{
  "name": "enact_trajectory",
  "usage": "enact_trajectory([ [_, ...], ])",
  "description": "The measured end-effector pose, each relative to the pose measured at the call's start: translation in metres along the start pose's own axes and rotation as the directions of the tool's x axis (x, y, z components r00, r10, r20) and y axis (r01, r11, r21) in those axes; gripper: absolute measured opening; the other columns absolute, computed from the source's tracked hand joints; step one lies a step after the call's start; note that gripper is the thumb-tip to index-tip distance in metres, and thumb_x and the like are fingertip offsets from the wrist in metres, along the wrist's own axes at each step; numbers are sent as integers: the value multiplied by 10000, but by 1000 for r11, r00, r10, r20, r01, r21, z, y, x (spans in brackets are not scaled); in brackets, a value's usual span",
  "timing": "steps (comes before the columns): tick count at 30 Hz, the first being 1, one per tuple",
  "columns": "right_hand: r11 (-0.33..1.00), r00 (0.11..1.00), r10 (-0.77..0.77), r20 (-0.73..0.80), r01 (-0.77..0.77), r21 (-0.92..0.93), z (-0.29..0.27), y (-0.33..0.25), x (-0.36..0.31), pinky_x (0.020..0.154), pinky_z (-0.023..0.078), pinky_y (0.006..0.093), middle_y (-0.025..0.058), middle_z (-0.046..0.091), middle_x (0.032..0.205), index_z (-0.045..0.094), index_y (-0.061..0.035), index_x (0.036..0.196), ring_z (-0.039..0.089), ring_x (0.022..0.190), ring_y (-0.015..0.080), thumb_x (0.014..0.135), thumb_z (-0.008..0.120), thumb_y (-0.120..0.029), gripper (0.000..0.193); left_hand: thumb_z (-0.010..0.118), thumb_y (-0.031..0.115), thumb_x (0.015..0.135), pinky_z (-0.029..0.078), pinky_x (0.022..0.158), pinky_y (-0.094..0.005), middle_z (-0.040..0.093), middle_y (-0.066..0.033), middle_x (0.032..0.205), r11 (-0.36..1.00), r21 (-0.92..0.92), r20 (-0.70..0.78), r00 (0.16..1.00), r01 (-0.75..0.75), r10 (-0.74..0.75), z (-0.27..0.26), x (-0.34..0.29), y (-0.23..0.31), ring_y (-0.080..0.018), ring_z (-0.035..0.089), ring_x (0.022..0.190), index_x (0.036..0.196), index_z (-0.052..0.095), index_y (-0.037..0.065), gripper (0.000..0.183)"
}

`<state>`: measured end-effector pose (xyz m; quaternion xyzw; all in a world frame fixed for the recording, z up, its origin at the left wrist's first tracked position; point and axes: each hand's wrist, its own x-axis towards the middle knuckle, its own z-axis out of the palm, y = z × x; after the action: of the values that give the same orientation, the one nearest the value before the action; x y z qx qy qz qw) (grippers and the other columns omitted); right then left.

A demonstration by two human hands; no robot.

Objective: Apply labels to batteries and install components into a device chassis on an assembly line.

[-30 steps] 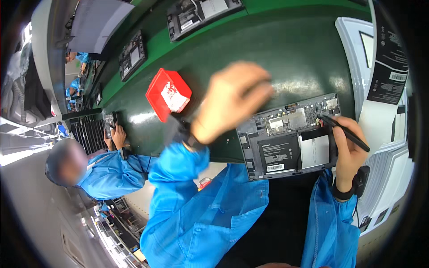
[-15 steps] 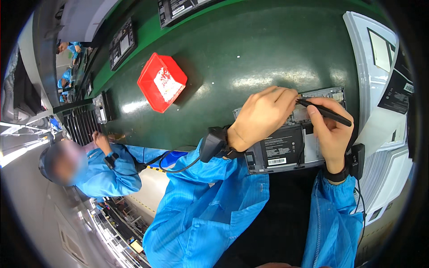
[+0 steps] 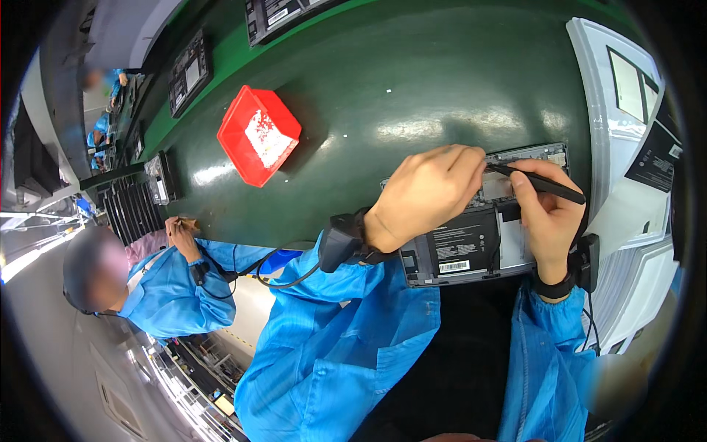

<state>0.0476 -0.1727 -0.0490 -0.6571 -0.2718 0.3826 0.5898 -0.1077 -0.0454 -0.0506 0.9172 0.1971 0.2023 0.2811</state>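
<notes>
An opened flat electronic device point(image 3: 515, 250), grey-framed with its inside showing, lies at the table's near edge under both my hands. Its black battery point(image 3: 465, 243) carries a white label, and circuit boards run along the far side. My right hand point(image 3: 549, 225) grips a pair of black tweezers point(image 3: 549, 188), tips pointing left toward the boards. Over the device's far left part is my left hand point(image 3: 427, 195), its fingers pinched together right by the tweezer tips. Whatever sits between those fingers is hidden.
A red bin point(image 3: 258, 140) with small white pieces stands left on the green table point(image 3: 353, 66). White trays point(image 3: 600, 110) with black label sheets point(image 3: 649, 166) line the right. More opened devices point(image 3: 189, 72) lie on the far left strip. A co-worker point(image 3: 177, 287) sits at left.
My left hand has shifted slightly left, and the tweezers in my right hand sit a little differently at the boards. The co-worker's head and hands have moved.
</notes>
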Motion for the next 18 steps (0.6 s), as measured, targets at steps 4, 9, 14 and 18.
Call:
enact_trajectory([
  [4, 995, 997, -72, 32, 75, -72, 4, 1, 2, 519, 397, 142, 20, 685, 889, 715, 40, 1052, 563, 691, 2, 873, 736, 15, 182, 725, 12, 803, 582, 667, -373, 700, -118, 928, 1000, 26, -53, 999, -5, 6, 2, -6, 0, -296, 701, 775, 991, 644, 11, 204],
  [9, 990, 997, -71, 44, 75, -122, 6, 2, 3, 518, 395, 145, 17, 692, 885, 733, 28, 1033, 569, 696, 6, 862, 751, 4, 174, 740, 12, 790, 592, 678, -353, 710, -107, 968, 995, 93, -93, 995, -31, 40, 6, -12, -2, -263, 708, 806, 1019, 657, 6, 243],
  [14, 986, 996, -79, 38, 84, -143, 7, 3, 4, 523, 400, 148, 21, 699, 896, 731, 31, 1038, 575, 705, 16, 867, 750, -1, 175, 753, 11, 772, 592, 663, -345, 707, -111, 967, 994, 90, -128, 989, -68, 80, 11, -14, -6, -260, 705, 797, 1020, 671, -10, 262],
  [18, 987, 997, -78, 28, 81, -136, 8, 1, 4, 528, 403, 147, 25, 702, 900, 733, 30, 1035, 577, 713, 20, 869, 746, 2, 169, 755, 0, 764, 592, 664, -345, 708, -116, 970, 993, 94, -154, 984, -72, 86, 12, -15, -6, -262, 706, 798, 1011, 672, -14, 261],
])
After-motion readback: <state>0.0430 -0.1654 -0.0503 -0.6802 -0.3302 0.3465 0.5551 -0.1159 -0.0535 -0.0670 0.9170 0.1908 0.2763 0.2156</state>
